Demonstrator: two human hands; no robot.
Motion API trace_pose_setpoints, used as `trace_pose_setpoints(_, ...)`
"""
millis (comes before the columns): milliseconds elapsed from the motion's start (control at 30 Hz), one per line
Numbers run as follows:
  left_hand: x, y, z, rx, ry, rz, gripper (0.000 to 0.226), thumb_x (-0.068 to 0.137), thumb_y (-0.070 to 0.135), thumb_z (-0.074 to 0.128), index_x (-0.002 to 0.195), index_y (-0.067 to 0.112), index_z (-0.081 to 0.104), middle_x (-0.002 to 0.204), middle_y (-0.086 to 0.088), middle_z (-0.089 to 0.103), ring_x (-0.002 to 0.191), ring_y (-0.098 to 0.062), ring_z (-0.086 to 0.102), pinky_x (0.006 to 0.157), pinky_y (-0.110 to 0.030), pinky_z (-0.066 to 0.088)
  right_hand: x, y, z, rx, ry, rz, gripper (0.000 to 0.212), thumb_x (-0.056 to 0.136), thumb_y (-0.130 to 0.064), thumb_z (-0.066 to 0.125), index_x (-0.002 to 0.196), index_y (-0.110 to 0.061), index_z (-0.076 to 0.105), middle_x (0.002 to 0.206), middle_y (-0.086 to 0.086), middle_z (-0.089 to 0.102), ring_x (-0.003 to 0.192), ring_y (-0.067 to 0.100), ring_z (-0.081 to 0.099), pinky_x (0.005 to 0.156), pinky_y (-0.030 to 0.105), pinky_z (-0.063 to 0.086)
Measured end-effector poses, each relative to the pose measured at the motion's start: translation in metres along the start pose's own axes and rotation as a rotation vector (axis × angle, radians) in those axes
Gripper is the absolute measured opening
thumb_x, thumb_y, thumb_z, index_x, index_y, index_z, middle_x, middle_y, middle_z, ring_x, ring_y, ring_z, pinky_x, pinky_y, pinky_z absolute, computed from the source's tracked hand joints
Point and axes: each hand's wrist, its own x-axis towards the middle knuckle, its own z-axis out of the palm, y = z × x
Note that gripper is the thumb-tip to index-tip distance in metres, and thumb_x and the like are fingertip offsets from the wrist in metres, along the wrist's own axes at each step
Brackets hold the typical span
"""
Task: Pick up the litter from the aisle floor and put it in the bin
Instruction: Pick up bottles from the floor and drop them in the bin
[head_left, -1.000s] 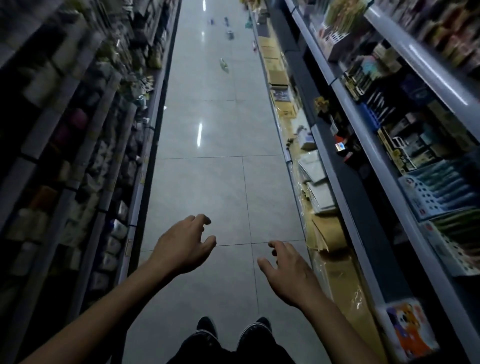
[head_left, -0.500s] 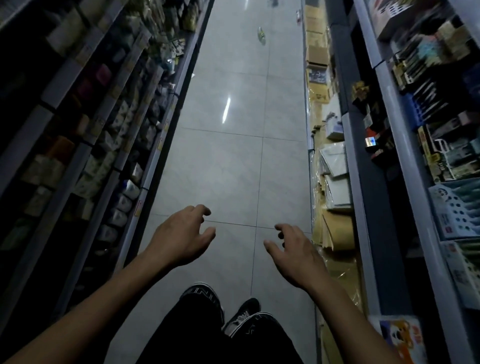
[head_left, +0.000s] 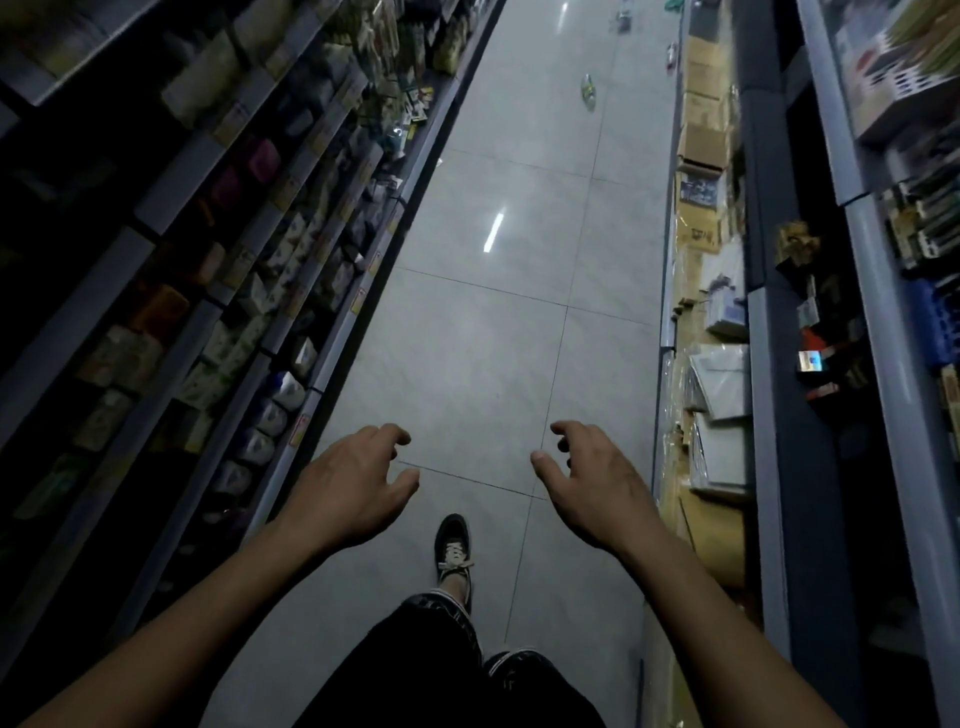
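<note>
Both hands out front over the floor (head_left: 467, 338), empty: left hand (head_left: 348, 483) loosely curled, right hand (head_left: 597, 488) the same, fingers relaxed, nothing gripped. The nearest litter (head_left: 588, 92) lies well ahead, mid-aisle toward the far end, with smaller bits (head_left: 671, 56) hard against the right-hand shelf edge and more (head_left: 623, 15) beyond. No bin in view. One shoe (head_left: 453, 553) is forward, mid-stride. Best play, I'd say: walk right up before bending, take the centre piece first, then sweep the right edge so nothing is missed.
</note>
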Motion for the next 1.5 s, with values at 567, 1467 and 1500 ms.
trace_pose_setpoints(567, 0.226, 0.046, -0.077, 0.005, -0.053, 0.208, 0.047, 0.093, 0.050, 0.051, 0.136, 0.029, 0.050, 0.123, 0.008, 0.063, 0.108, -0.013, 0.059, 0.086, -0.037, 0.052, 0.100, -0.003, -0.057, 0.021, 0.086, 0.218, 0.058, 0.095, -0.061, 0.040, 0.144, -0.029, 0.041, 0.134, -0.008, 0.052, 0.113, 0.010, 0.055, 0.092, 0.034, 0.050)
trace_pose_setpoints(1467, 0.513, 0.146, -0.150, 0.022, 0.008, 0.020, 0.044, 0.093, 0.051, 0.050, 0.134, 0.034, 0.051, 0.121, 0.013, 0.061, 0.104, -0.010, 0.059, 0.086, -0.037, 0.052, 0.464, 0.031, -0.216, -0.165, -0.041, -0.103, 0.057, 0.099, -0.057, 0.036, 0.145, -0.025, 0.039, 0.135, -0.005, 0.049, 0.124, 0.013, 0.047, 0.096, 0.033, 0.046)
trace_pose_setpoints(1500, 0.523, 0.141, -0.154, 0.019, 0.009, 0.001, 0.044, 0.093, 0.051, 0.050, 0.134, 0.034, 0.051, 0.121, 0.013, 0.061, 0.105, -0.010, 0.059, 0.086, -0.037, 0.052, 0.480, 0.026, -0.221, -0.170, -0.041, -0.115, 0.057, 0.099, -0.057, 0.037, 0.145, -0.025, 0.039, 0.135, -0.005, 0.049, 0.125, 0.013, 0.047, 0.096, 0.033, 0.046)
